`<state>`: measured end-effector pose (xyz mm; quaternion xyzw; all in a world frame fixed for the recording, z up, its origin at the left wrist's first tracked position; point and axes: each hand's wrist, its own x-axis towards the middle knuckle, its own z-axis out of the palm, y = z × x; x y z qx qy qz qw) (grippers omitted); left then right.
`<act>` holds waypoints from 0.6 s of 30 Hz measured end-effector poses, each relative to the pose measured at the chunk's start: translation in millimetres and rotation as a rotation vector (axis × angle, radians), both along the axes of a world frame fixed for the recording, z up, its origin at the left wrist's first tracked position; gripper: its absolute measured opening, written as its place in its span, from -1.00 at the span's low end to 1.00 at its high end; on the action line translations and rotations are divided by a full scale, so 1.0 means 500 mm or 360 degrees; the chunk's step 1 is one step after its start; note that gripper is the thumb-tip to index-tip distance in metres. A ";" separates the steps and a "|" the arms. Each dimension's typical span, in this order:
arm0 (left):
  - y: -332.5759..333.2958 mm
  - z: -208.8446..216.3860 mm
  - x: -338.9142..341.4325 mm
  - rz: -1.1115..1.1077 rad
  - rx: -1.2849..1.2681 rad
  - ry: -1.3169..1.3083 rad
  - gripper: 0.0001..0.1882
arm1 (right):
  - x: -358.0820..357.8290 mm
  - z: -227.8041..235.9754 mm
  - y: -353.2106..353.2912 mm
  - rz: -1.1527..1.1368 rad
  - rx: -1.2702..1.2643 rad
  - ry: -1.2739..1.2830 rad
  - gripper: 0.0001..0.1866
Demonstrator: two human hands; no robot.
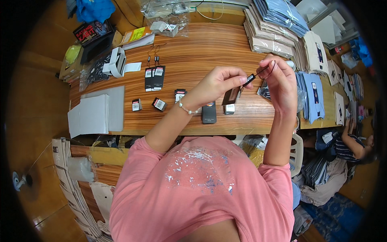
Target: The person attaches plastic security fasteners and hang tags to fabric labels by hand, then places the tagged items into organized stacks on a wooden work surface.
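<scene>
My left hand (225, 82) pinches the black plastic seal (249, 79) of a hang tag cord. Below those fingers dangles a dark hang tag (231, 97), tilted and partly seen edge-on. Drawn between the two hands is the thin black cord (263, 71), its loop end caught in the closed fingers of my right hand (281, 76). Under my hands on the table lie a stack of black tags (209, 113) and a small white-labelled tag (229, 109). Farther left are finished-looking tags with cords (155, 78) and small labelled tags (159, 104), one partly behind my left wrist.
White sheets (94, 115) lie on the wooden table (181, 52) at the left. Folded shirts in stacks (268, 32) fill the back right, with blue ones (313, 97) nearer. Plastic bags (165, 20) sit at the back. At far right is another person (354, 141).
</scene>
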<state>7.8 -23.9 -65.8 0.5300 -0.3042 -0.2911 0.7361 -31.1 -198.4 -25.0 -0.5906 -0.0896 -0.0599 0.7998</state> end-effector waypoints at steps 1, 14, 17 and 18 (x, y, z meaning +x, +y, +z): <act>0.000 -0.004 0.001 -0.0029 -0.0041 -0.0009 -0.75 | 0.003 0.003 0.000 0.0004 0.0032 0.0007 -0.81; 0.035 -0.047 0.001 -0.0666 -0.0335 0.0355 -0.49 | 0.045 0.031 -0.009 0.0100 0.0200 -0.0075 -0.74; 0.054 -0.043 -0.005 -0.0619 -0.0250 0.0386 -0.61 | 0.055 0.033 -0.005 0.0090 0.0145 -0.0078 -0.73; 0.060 -0.044 -0.007 -0.0591 -0.0230 0.0392 -0.62 | 0.059 0.032 -0.005 0.0082 0.0133 -0.0080 -0.73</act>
